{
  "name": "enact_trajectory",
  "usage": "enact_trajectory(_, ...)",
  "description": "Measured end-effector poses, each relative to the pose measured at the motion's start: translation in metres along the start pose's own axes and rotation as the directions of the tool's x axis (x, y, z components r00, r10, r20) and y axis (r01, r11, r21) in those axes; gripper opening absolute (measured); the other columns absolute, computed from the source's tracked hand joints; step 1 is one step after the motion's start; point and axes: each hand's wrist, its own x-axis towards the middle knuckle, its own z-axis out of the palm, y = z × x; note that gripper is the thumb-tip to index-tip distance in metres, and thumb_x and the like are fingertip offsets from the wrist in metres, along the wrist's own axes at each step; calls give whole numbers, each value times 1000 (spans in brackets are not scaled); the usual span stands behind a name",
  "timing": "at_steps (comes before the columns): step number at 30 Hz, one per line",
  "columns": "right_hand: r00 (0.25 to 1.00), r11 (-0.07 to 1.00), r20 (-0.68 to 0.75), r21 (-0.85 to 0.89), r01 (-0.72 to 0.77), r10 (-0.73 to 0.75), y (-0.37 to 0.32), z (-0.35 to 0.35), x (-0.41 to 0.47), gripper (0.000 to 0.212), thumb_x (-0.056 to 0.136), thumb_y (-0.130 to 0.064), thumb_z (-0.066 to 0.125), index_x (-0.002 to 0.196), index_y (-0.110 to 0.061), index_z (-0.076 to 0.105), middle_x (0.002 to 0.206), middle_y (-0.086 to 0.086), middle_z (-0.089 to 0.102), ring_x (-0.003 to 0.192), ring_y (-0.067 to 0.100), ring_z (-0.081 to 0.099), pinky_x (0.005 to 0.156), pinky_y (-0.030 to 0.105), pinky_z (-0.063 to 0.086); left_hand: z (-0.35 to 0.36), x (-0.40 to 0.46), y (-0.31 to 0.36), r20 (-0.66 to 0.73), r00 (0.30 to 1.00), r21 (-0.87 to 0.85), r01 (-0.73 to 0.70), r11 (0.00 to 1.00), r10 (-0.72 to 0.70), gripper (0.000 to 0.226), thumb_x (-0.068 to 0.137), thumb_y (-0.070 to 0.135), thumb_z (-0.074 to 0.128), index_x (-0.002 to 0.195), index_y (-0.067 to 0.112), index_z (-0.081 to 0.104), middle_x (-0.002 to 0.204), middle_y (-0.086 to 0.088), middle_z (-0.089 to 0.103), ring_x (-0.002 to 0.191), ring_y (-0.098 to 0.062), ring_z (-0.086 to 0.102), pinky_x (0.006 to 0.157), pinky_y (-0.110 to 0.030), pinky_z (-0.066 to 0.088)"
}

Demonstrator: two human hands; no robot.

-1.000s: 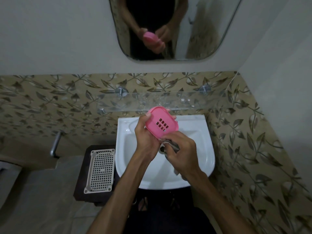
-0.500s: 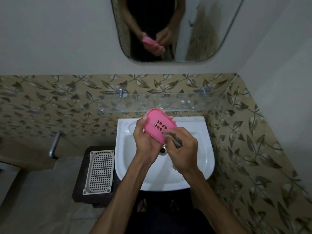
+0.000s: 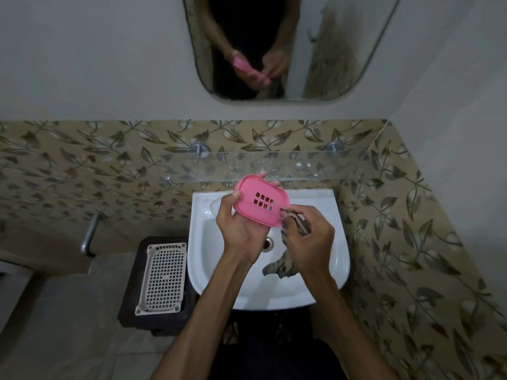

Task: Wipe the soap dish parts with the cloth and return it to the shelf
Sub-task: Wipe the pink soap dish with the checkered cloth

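Here the left hand (image 3: pixel 241 231) holds the pink soap dish part (image 3: pixel 260 198) above the back of the white sink (image 3: pixel 340 259), fingers curled round its far edge and thumb on the near-left edge, slotted face tilted toward the camera. The right hand (image 3: pixel 307 239) pinches the striped cloth (image 3: pixel 295 224) against the part's right corner, the loose end hanging over the basin. Behind is the glass shelf (image 3: pixel 301 163); left of the sink a white grid tray (image 3: pixel 162 278) lies on a dark stool (image 3: pixel 131 297).

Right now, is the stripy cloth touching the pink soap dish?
Touching. In the head view, the right hand presses the cloth against the lower right edge of the pink soap dish, with no gap.
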Motion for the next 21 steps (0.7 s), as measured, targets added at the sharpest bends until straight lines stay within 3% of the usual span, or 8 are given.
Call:
enact_trajectory(5, 948, 979, 255, -13, 203, -193, 7, -10, -6, 30, 82, 13, 75, 104, -7, 78, 101, 5, 76, 92, 15, 72, 82, 30, 61, -1, 1, -1, 23, 1000, 99, 3, 995, -5, 56, 88, 36, 50, 129, 1, 65, 123, -27, 64, 123, -40, 52, 110, -53, 36)
enact_trajectory(9, 971, 990, 192, 17, 141, -142, 5, -5, -11, 21, 86, 6, 73, 101, -7, 79, 98, 5, 77, 90, 15, 73, 81, 31, 62, 0, 0, -5, -14, 1000, 100, 4, 995, -3, 50, 87, 36, 46, 114, 7, 76, 118, -25, 69, 112, -37, 62, 101, -49, 46)
enact_trajectory(13, 979, 993, 176, 77, 93, -105, 0, 1, -14, 22, 86, 0, 68, 103, -8, 81, 99, 2, 78, 92, 13, 75, 80, 32, 63, -1, 0, -6, -19, 1000, 118, -9, 993, 11, 57, 84, 38, 50, 125, 1, 65, 127, -29, 63, 117, -39, 57, 102, -51, 41)
enact_trajectory(16, 984, 996, 161, -11, 84, -81, 7, -5, -14, 24, 85, 7, 74, 102, -8, 82, 101, 4, 79, 94, 16, 76, 85, 33, 63, -3, 0, -7, -19, 999, 133, -29, 991, 32, 60, 83, 35, 52, 129, -2, 62, 127, -30, 61, 120, -40, 56, 102, -51, 41)
enact_trajectory(21, 987, 995, 119, 12, 104, -105, -13, 9, -10, 20, 87, -6, 67, 100, -7, 82, 97, 5, 79, 90, 14, 74, 84, 19, 59, 4, 0, -9, -30, 998, 163, -49, 985, 54, 61, 79, 38, 51, 125, 0, 64, 123, -27, 62, 110, -37, 59, 93, -44, 49)
